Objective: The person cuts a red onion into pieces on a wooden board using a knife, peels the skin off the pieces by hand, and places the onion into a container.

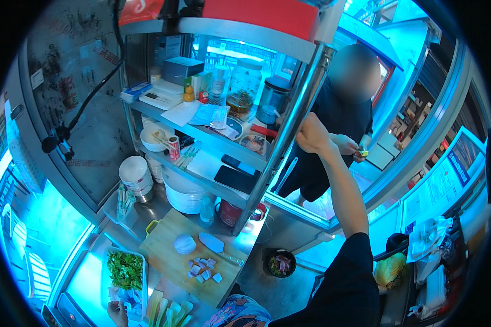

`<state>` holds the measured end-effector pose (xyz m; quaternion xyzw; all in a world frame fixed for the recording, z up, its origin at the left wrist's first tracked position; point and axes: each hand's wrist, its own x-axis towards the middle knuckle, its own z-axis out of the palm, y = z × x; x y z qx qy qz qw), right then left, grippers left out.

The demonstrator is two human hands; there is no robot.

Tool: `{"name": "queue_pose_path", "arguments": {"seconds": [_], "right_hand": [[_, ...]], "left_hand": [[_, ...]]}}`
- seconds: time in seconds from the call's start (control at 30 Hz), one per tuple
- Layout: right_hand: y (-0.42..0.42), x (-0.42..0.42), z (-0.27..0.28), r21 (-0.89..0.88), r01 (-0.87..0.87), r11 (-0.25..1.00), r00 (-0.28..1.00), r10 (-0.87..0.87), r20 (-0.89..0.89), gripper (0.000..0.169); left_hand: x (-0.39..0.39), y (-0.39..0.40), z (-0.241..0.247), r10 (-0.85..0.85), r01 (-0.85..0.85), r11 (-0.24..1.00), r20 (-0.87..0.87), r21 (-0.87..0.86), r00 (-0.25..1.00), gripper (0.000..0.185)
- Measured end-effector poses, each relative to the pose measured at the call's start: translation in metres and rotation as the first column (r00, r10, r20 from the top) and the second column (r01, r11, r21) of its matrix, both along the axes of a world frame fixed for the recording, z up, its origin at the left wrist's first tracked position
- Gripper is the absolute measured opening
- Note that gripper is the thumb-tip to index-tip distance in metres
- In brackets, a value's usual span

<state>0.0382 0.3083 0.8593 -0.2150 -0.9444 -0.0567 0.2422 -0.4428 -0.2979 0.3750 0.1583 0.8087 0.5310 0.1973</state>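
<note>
My left hand (118, 312) is at the lower left, fingers bent at the near end of a plastic container (145, 282) of chopped greens (125, 269) and pale pieces; whether it pinches one is unclear. My right arm reaches up to the steel shelf post, where my right hand (312, 133) is curled beside it; its fingertips are hidden. On a wooden cutting board (163, 241) lie a peeled onion (185, 244), cut onion pieces (202, 267) and a kitchen knife (212, 243), its handle pointing right. Pale green stalks (170, 310) lie below the board.
A steel shelf (229, 192) holds jars, two phones (237, 179), papers and bowls. Stacked plates (184, 192), a bottle (207, 212) and a red cooker (233, 212) stand beneath. A person (339, 98) stands beyond the frame, holding a small yellow item. A waste bin (279, 263) is on the floor.
</note>
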Motion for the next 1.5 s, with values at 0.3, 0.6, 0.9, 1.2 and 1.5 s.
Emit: {"name": "queue_pose_path", "arguments": {"seconds": [0.3,0.6,0.9,1.2,1.5], "right_hand": [[-0.014,0.017,-0.006,-0.118,0.355,0.927,0.905,-0.373,-0.204,0.019],[-0.237,-0.051,-0.26,-0.47,-0.119,0.875,0.84,-0.164,-0.517,0.041],[-0.438,-0.308,-0.392,-0.878,-0.191,-0.439,0.976,0.009,-0.217,0.042],[-0.468,-0.355,-0.414,-0.784,-0.147,-0.603,0.988,-0.059,-0.14,0.038],[-0.462,-0.356,-0.43,-0.938,-0.142,-0.317,0.98,0.086,-0.178,0.029]], "left_hand": [[0.003,-0.021,-0.015,0.044,-0.039,0.997,-0.072,0.071,0.996,0.02],[0.028,-0.018,0.017,0.116,-0.133,0.986,-0.161,-0.103,0.98,0.019],[0.057,-0.005,0.069,0.025,-0.077,0.935,0.152,0.347,0.988,0.013],[0.068,-0.012,0.064,0.095,-0.068,0.975,-0.117,0.211,0.989,0.018],[0.076,-0.012,0.062,0.031,-0.02,0.993,-0.088,0.12,0.996,0.026]]}}
